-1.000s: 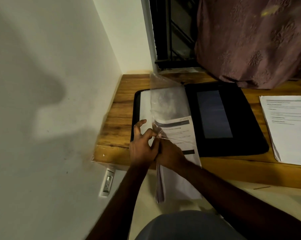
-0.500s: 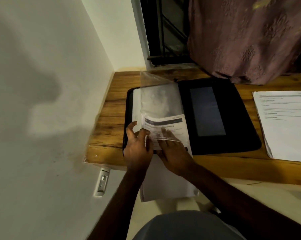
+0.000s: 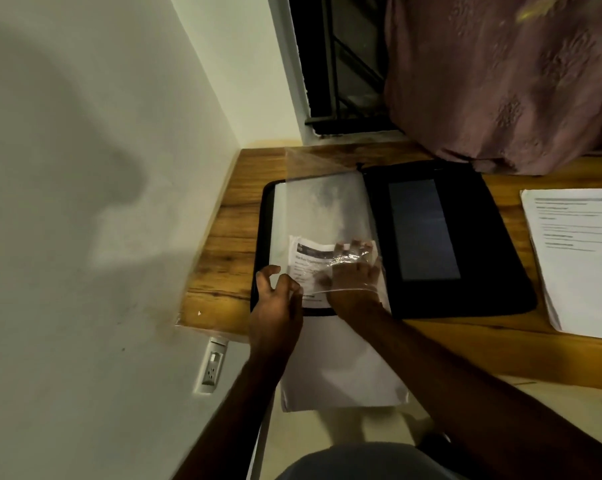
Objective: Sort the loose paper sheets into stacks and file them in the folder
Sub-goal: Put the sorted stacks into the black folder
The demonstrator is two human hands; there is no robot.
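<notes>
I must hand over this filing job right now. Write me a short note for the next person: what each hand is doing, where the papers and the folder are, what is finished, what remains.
Left hand: pinches the open edge of the clear plastic sleeve at the near end of the black folder.
Right hand: reaches inside the sleeve, fingers flat on the printed sheets.
The folder lies open on the wooden desk. The sheets are only partly in; their lower part hangs off the desk edge.
A second paper stack waits on the desk to the right.
Done: sheets started into the sleeve.
Left: push them fully in, then file the other stack.
</notes>
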